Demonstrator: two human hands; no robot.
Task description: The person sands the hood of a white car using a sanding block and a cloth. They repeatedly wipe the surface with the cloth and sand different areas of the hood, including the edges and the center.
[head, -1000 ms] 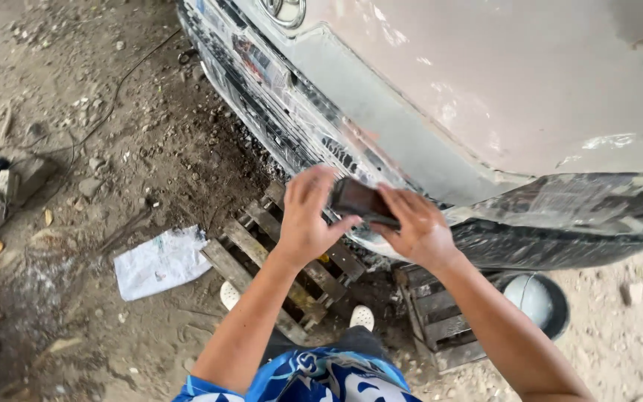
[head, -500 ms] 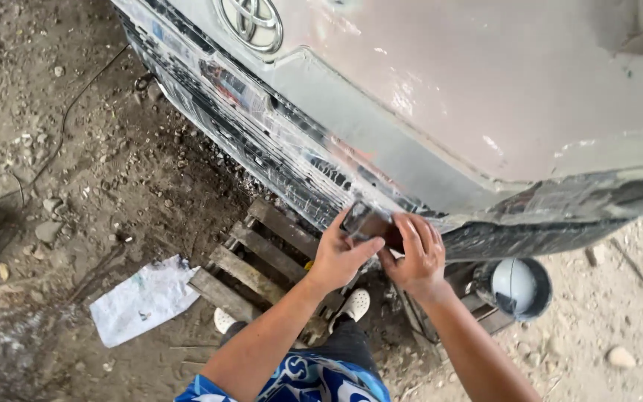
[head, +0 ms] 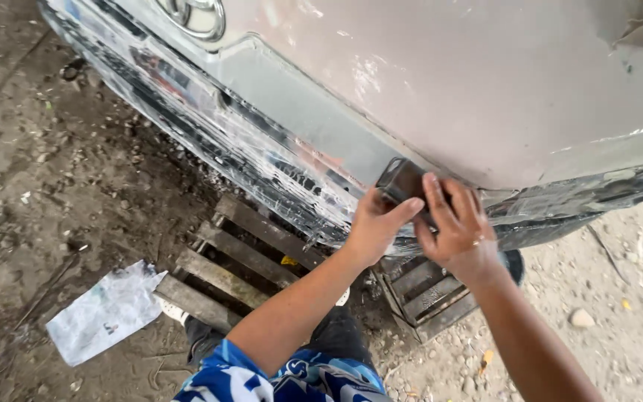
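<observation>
Both hands pressed a dark sanding block (head: 402,181) against the car's grey front panel (head: 485,89). The left hand (head: 375,227) gripped its lower edge; the right hand (head: 455,227) lay over it, fingers (head: 434,195) spread, hiding most of it, possibly gripping. A wooden pallet (head: 240,253) lay below on the dirt.

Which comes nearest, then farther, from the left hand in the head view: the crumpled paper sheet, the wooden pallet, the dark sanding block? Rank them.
1. Dark sanding block, held at the left hand against the car panel.
2. Wooden pallet, just below-left on the ground.
3. Crumpled paper sheet, far left on the dirt.
</observation>
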